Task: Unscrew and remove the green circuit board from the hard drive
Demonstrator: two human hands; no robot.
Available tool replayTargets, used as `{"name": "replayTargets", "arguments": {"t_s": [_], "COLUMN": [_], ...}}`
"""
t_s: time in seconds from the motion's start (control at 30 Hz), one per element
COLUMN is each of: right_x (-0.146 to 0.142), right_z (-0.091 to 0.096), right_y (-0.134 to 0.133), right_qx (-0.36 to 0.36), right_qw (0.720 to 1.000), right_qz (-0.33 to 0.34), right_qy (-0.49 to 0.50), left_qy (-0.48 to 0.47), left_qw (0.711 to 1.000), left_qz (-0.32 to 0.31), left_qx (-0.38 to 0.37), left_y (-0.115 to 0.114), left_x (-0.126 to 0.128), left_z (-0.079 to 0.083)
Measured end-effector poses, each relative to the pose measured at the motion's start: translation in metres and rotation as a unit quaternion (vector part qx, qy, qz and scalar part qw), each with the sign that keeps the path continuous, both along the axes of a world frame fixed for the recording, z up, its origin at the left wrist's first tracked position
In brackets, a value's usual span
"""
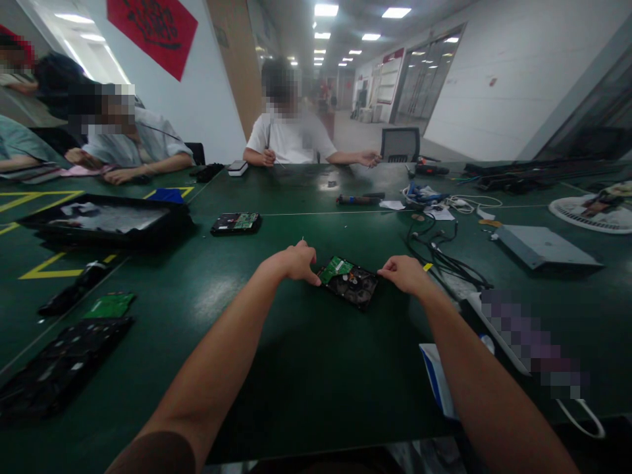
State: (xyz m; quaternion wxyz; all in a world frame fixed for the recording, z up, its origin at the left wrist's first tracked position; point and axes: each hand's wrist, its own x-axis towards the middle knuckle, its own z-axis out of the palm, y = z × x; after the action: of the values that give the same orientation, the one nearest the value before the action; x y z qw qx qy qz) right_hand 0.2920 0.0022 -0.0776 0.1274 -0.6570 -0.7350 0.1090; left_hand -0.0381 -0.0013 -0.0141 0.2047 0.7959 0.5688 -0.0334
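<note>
Nearest of all are the person's bare forearms, the left one running into a dark sleeve that the frame's bottom edge cuts off. A blue-and-white packet is partly covered by the right forearm. From where I stand, the hard drive is on the green table between the hands, its green circuit board partly covering one end. The left hand has its thumb at the drive's left corner, the other fingers bent above; I can't tell whether it grips. The right hand is narrowed to a pinch at the opposite corner, and whether the edge is between its fingertips I can't make out.

Beyond the right arm, black cables tangle beside a grey metal box; a long white object is mostly lost under pixelation. On the left, dark drive casings run out of frame. Across the table, a person in a white shirt is blurred above the shoulders.

As for writing, the red banner bears dark brushed characters, cropped at the top, which I can't read; the pale label on the circuit board is too small.
</note>
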Motion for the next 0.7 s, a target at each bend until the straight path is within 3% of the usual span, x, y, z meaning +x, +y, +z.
{"name": "replayTargets", "arguments": {"t_s": [0.27,0.7], "right_x": [-0.006,-0.006], "right_z": [-0.004,-0.006], "right_y": [-0.002,-0.002], "right_qx": [0.027,0.026], "right_qw": [0.999,0.999], "right_qz": [0.009,-0.011], "right_qy": [-0.026,-0.035], "left_qy": [0.046,0.028], "left_qw": [0.996,0.997], "left_qz": [-0.068,-0.075], "left_qx": [-0.023,-0.023], "left_y": [-0.005,-0.002], "left_x": [0.011,0.012], "left_z": [-0.003,-0.010]}}
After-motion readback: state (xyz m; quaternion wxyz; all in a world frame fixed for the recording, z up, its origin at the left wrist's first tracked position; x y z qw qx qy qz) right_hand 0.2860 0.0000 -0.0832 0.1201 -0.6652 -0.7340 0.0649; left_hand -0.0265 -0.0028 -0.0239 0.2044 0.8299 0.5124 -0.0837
